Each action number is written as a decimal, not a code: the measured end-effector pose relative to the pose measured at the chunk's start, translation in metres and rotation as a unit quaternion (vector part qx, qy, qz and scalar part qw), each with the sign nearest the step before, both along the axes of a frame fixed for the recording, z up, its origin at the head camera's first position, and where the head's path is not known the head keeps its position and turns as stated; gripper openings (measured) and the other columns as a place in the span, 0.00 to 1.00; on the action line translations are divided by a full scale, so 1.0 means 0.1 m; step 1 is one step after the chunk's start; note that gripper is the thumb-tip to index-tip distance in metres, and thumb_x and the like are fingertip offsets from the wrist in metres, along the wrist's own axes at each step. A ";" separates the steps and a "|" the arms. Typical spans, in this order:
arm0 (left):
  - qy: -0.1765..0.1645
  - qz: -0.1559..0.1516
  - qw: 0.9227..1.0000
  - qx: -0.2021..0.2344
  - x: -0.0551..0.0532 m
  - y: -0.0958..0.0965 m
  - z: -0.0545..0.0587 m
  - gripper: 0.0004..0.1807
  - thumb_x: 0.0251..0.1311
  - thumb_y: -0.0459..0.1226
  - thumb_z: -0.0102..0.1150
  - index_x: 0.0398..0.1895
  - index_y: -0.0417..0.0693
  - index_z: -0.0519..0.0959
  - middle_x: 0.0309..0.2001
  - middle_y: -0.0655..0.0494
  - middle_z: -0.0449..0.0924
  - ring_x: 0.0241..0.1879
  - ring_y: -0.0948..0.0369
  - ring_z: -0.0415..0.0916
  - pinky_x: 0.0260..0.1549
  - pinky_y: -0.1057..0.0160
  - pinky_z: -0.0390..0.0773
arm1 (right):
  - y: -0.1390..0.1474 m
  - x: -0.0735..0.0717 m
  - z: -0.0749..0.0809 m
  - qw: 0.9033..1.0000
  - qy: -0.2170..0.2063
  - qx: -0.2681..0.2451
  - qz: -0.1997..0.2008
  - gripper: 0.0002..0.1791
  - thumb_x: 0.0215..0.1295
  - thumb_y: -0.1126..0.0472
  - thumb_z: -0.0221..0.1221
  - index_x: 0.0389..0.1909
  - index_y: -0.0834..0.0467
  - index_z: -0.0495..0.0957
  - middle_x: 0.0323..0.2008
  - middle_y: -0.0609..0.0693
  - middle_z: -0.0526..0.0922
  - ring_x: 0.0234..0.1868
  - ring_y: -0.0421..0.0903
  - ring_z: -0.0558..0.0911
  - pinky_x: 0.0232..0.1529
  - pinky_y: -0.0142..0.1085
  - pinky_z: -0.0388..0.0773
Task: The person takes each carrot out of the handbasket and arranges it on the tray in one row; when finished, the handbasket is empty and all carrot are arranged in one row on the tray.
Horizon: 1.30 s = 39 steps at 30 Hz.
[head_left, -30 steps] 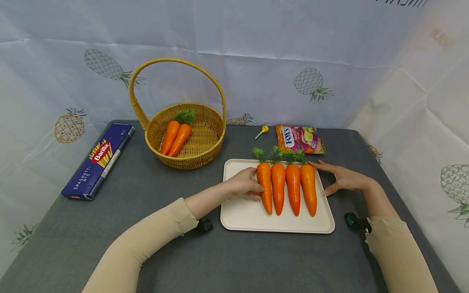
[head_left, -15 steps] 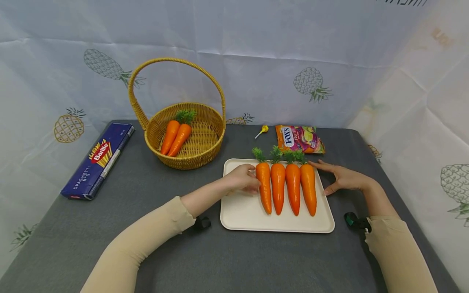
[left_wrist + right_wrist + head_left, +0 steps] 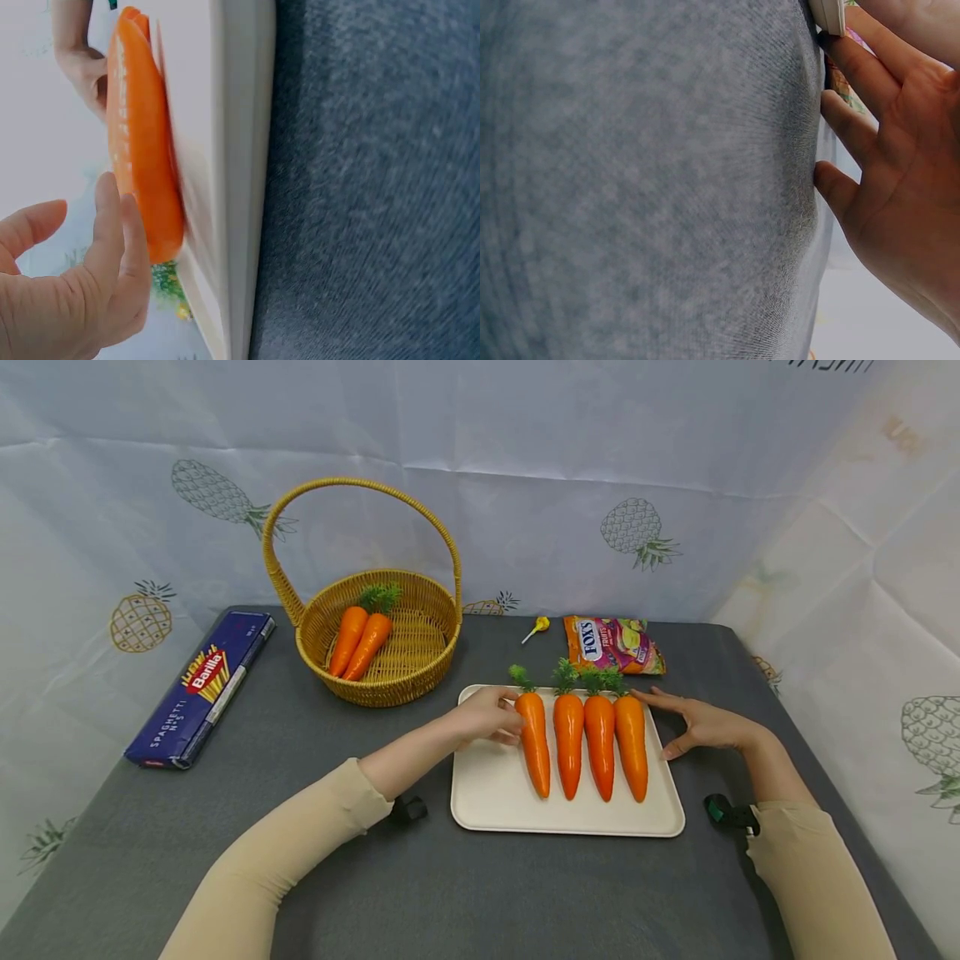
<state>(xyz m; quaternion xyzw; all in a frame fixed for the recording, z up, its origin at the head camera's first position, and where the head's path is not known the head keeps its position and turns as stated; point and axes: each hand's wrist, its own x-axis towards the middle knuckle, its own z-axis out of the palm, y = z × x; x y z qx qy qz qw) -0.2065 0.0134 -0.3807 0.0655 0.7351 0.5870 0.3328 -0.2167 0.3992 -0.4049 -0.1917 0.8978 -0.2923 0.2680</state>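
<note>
On a cream tray (image 3: 487,797) lie several orange carrots with green tops, side by side. My left hand (image 3: 486,717) is at the leftmost carrot (image 3: 535,747), its fingertips right at the carrot's left side. In the left wrist view, the fingers of that left hand (image 3: 86,281) overlap the carrot (image 3: 142,150) near its top end, while the thumb stands apart from it. My right hand (image 3: 701,724) rests at the tray's right edge with thumb and fingers spread. Seen from the right wrist, its fingertips meet the dark cloth beside the tray corner (image 3: 829,13).
A wicker basket (image 3: 420,681) with a tall handle stands at the back left, holding two carrots (image 3: 367,647). Left of it lies a blue spaghetti box (image 3: 201,689). Behind the tray are a yellow lollipop (image 3: 538,627) and a Fox's candy bag (image 3: 615,646).
The leftmost carrot has shifted slightly left and tilted, leaving a wider gap to its neighbour. My left hand has moved left along with it. The right hand stays put.
</note>
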 end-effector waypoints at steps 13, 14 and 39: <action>0.037 0.001 0.999 0.017 -0.02 -0.13 0.20 0.27 0.65 0.28 0.54 0.68 0.37 0.67 0.46 0.47 0.70 0.44 0.54 0.79 0.55 0.49 0.82 | 0.00 0.00 0.00 1.000 -0.003 0.002 -0.002 0.59 0.50 0.52 0.72 0.79 0.50 0.48 0.78 0.70 0.36 0.75 0.77 0.37 0.61 0.82 0.38; 0.041 0.001 0.999 0.019 -0.02 -0.14 0.22 0.27 0.65 0.28 0.53 0.68 0.36 0.66 0.47 0.47 0.69 0.45 0.53 0.79 0.56 0.48 0.82 | 0.00 0.00 0.00 1.000 -0.004 0.002 -0.003 0.59 0.50 0.52 0.72 0.79 0.50 0.48 0.78 0.70 0.35 0.75 0.77 0.37 0.61 0.82 0.38; 0.142 0.050 0.988 0.027 -0.09 -0.61 0.63 0.23 0.69 0.30 0.53 0.66 0.38 0.68 0.59 0.39 0.69 0.56 0.47 0.77 0.57 0.53 0.82 | 0.02 0.00 -0.02 1.000 0.002 0.004 -0.002 0.59 0.49 0.51 0.72 0.79 0.50 0.48 0.78 0.70 0.37 0.76 0.77 0.38 0.62 0.82 0.39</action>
